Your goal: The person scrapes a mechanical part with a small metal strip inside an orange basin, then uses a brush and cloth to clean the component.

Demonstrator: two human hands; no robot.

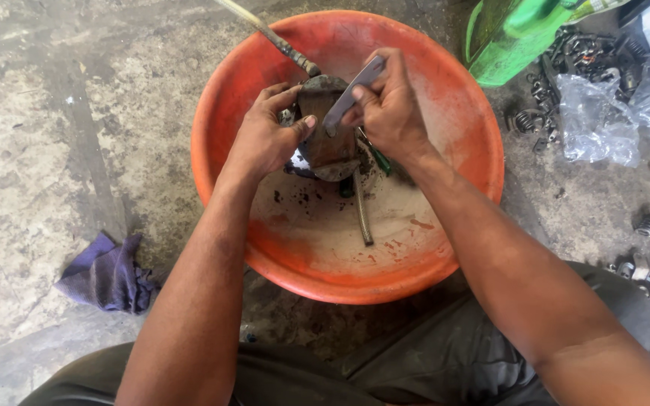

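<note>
Head view. A dirty metal part (pixel 327 128) is held above the far middle of an orange basin (pixel 460 113) that sits on a stained concrete floor (pixel 54 113).

Left hand (pixel 265 139): fingers curled and closed on the part's left edge, thumb pressed on its near face, forearm rising from the near left.

Right hand (pixel 389 113): fingers closed round a flat grey blade (pixel 351 98), whose tip lies on the part's face; forearm crosses the basin from the near right.

Judged good practice: keep the blade at a shallow angle, stroke away from the left thumb, and hold the part over the basin so that loosened grime falls inside.

A brush (pixel 280 41) leans in from the far rim, touching the part's top. A thin rod (pixel 362 214) lies on the basin bottom.

Left: purple rag (pixel 107 274). Far right: green container (pixel 513 34), plastic bag (pixel 603 113), and springs (pixel 648 224).
</note>
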